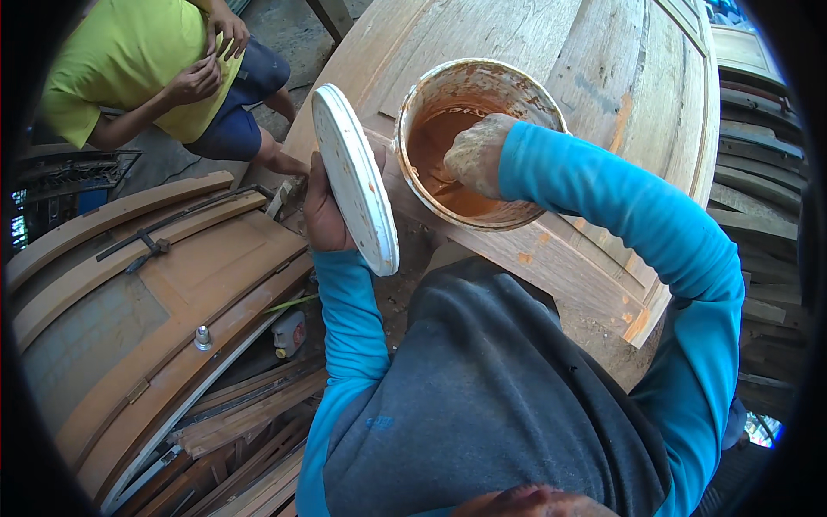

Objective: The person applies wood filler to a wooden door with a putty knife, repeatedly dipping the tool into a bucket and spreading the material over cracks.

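Dipping into the bucket (512,84) at 1 o'clock, the right hand (479,157) was curled, with its fingertips hidden down by the orange paste (433,133), so I could not tell if it gripped a tool. The left hand (325,207) gripped the lid (355,179) at 11 o'clock. The lid was tipped up on its edge, just beside the bucket. The door (508,30) lay from 12 to 3 o'clock, and it had orange spots (524,258) at 3 o'clock. I could not tell if the bucket stood on the door. A worker (129,65) in yellow was at 10 o'clock

To do this well, I think the right hand had to go slowly and reach low, so that no lumps hid at the bottom. Small moves seemed best, since the left hand was busy with the lid and a big push could have tipped the bucket. The blue sleeve (594,177) hung over the rim, so a high elbow would have helped it stay clean. Wiping extra paste off inside the rim would have meant fewer drips
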`<state>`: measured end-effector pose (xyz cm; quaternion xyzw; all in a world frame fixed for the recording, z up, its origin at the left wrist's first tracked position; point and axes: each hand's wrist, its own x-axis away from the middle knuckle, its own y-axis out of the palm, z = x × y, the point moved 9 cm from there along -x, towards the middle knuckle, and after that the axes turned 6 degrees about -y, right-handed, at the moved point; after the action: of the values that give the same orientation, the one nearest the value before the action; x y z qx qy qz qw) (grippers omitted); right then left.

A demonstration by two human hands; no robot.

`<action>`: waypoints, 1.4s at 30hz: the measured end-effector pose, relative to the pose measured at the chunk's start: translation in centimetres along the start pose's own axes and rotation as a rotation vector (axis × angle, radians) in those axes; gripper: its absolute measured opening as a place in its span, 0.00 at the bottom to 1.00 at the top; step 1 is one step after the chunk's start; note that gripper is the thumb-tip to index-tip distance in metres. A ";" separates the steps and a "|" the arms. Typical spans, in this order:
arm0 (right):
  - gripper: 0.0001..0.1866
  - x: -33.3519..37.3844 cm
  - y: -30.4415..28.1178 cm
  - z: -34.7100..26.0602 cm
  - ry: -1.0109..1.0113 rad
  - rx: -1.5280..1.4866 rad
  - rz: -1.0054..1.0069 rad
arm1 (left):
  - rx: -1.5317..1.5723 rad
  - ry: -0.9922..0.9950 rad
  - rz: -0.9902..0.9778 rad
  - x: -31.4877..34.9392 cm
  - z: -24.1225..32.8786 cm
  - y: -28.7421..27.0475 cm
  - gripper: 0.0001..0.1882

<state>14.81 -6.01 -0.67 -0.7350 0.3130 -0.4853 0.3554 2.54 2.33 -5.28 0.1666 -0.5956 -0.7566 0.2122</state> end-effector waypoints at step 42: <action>0.24 51.5 37.7 26.4 0.633 -1.619 1.466 | -1.501 0.025 0.762 -5.5 2.5 5.6 0.30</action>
<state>52.31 -62.44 -13.83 -0.2329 0.9648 0.0205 -0.1204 6.65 6.09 0.77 -0.2229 0.0526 -0.8266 0.5142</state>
